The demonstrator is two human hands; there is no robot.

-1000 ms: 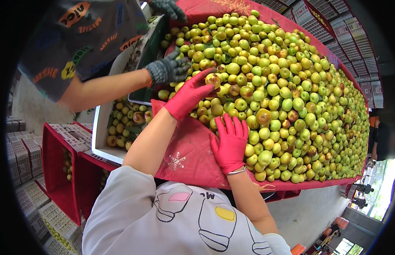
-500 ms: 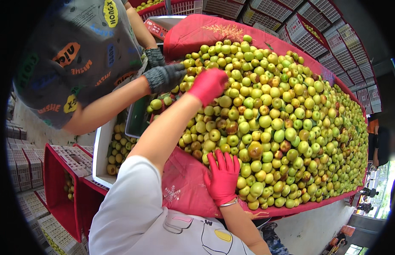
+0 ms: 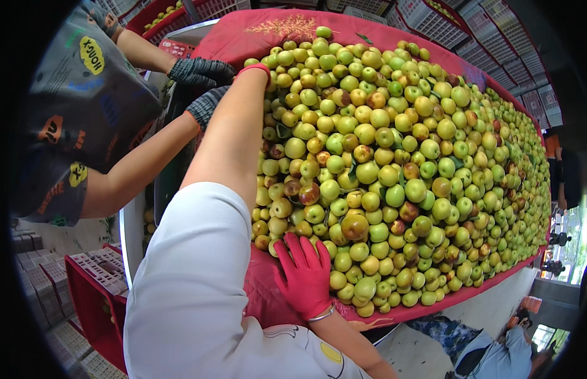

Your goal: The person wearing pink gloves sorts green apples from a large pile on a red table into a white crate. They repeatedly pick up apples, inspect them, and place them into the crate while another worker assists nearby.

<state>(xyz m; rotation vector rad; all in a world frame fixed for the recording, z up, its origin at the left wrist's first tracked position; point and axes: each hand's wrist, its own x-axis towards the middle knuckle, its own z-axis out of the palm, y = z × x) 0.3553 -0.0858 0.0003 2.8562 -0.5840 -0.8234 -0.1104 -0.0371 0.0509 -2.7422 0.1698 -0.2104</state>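
A broad heap of round green, brown-blotched fruit that look like jujubes (image 3: 394,164) covers a table lined with red quilted cloth (image 3: 224,41). My left arm stretches across to the heap's far left edge. Only the pink cuff of my left hand (image 3: 258,68) shows there; its fingers are hidden beyond the wrist. At the near edge rests my right hand (image 3: 306,278) in a pink glove, palm down with fingers spread, the fingertips touching the nearest fruit. A metal bracelet circles that wrist.
At the left a co-worker's grey-gloved hands (image 3: 201,72) are close to my left forearm. A white-edged bin (image 3: 133,230) and a red-lined crate (image 3: 97,316) stand on the left side. Stacked crates (image 3: 495,38) line the back. Another person (image 3: 495,354) is at lower right.
My left hand has moved from over the fruit to the heap's far left edge. My right hand stays spread at the near edge. The co-worker's hands have shifted up and left in the picture.
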